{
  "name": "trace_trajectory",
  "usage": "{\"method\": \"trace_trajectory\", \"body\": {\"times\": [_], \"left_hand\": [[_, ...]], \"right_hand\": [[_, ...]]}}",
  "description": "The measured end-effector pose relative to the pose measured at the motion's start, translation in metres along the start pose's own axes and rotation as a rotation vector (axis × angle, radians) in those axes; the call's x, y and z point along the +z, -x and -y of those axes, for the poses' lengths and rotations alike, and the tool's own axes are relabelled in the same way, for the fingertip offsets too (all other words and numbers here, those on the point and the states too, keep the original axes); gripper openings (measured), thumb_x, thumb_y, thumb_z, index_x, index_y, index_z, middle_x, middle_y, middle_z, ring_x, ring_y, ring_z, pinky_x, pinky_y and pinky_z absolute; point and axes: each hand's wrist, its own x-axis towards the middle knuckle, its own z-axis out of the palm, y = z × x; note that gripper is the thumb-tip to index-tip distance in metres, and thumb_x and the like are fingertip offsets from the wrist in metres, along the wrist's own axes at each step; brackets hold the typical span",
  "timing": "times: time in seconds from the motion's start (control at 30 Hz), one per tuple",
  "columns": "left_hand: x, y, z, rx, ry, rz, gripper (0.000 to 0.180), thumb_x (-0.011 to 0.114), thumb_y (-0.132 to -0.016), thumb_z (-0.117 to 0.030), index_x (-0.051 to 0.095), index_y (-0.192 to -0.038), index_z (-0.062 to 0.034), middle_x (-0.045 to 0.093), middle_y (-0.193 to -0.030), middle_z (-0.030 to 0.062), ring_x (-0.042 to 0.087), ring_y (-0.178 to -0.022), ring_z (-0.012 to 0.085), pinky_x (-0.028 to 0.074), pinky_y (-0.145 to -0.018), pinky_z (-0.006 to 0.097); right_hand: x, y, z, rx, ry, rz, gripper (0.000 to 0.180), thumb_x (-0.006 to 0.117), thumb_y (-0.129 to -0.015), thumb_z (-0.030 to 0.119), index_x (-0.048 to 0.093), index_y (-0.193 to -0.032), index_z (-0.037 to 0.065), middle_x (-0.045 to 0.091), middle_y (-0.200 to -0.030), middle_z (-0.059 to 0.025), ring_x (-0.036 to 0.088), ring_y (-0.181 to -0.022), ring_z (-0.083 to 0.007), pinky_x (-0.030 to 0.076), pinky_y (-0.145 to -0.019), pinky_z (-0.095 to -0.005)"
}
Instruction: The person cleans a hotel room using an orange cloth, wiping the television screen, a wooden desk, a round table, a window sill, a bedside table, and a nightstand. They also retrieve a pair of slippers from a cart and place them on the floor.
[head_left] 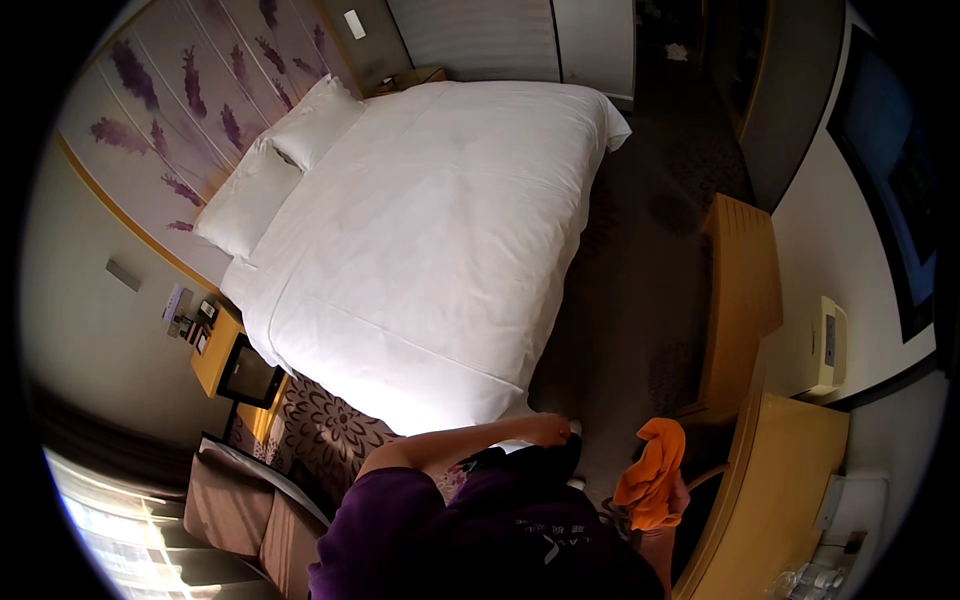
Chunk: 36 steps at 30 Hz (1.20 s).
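We see the orange cloth point(655, 470) bunched in the right hand point(679, 500), off to the right of the body and just beside the front edge of the wooden worktop point(790, 480). The right grip is closed on the cloth, though folds hide most of the fingers. The left hand point(546, 430) is curled in front of the body, near the bed's close corner; we cannot tell whether its grip holds anything. As we judge it, the loose bulk of the cloth is the main hazard: its upper folds flop free above the grip, so a quick swing could snag them on the worktop's edge or pull the cloth loose onto the patterned carpet point(330, 425). If we sweep it carelessly along the worktop, a trailing fold could knock the clear containers point(810, 580) at its near end. Turning toward the bed point(430, 220) in this tight gap, we could brush the smooth white cover and crease it, or mark it if the cloth is damp or dirty, which we cannot tell.
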Motion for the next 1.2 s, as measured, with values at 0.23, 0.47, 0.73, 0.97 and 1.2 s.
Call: {"method": "trace_trajectory", "body": {"times": [0.23, 0.47, 0.73, 0.97, 1.2], "left_hand": [[-0.075, -0.08, -0.032, -0.206, 0.529, -0.18, 0.019, 0.058, -0.095, -0.02, 0.07, -0.106, -0.0101, 0.072, -0.096, 0.0067, 0.072, -0.078, 0.0163, 0.058, -0.064, 0.032], [-0.187, -0.201, -0.13, -0.13, 1.196, 0.017, 0.057, 0.054, -0.101, -0.052, 0.056, -0.136, -0.0074, 0.062, -0.131, 0.0106, 0.06, -0.119, 0.0225, 0.049, -0.1, 0.039], [-0.309, -0.306, -0.149, 0.021, 1.466, 0.155, 0.069, 0.065, -0.097, -0.044, 0.044, -0.145, 0.0005, 0.049, -0.145, 0.013, 0.047, -0.135, 0.0234, 0.038, -0.113, 0.037], [-0.387, -0.443, -0.168, -0.167, 1.259, 0.036, 0.069, 0.07, -0.095, -0.042, 0.044, -0.144, -0.0014, 0.055, -0.136, 0.0104, 0.054, -0.126, 0.0216, 0.042, -0.11, 0.035], [-0.511, -0.589, -0.198, -0.148, 1.294, -0.047, 0.071, 0.069, -0.095, -0.041, 0.04, -0.144, 0.0004, 0.052, -0.135, 0.0136, 0.052, -0.128, 0.0238, 0.044, -0.109, 0.038]], "right_hand": [[-0.014, -0.101, 0.045, 0.016, 0.192, 0.044, 0.048, 0.047, -0.106, 0.036, 0.051, -0.139, 0.001, 0.064, -0.128, -0.0158, 0.067, -0.111, -0.0279, 0.056, -0.095, -0.0397], [-0.004, -0.278, 0.11, 0.228, 0.142, 0.119, 0.051, 0.049, -0.106, 0.033, 0.044, -0.143, -0.001, 0.061, -0.131, -0.0163, 0.065, -0.114, -0.0284, 0.057, -0.094, -0.04], [0.047, -0.425, 0.185, 0.243, 0.379, 0.07, 0.055, 0.057, -0.102, 0.034, 0.043, -0.144, 0.001, 0.059, -0.13, -0.0188, 0.065, -0.113, -0.0295, 0.058, -0.092, -0.0403], [0.058, -0.529, 0.273, 0.153, 0.242, -0.235, 0.05, 0.057, -0.102, 0.028, 0.045, -0.142, 0.0, 0.061, -0.127, -0.0179, 0.066, -0.109, -0.0274, 0.06, -0.087, -0.0373], [0.059, -0.705, 0.41, 0.324, 0.265, -0.015, 0.051, 0.057, -0.102, 0.022, 0.041, -0.145, 0.001, 0.059, -0.129, -0.016, 0.066, -0.111, -0.0248, 0.06, -0.087, -0.0332]]}}
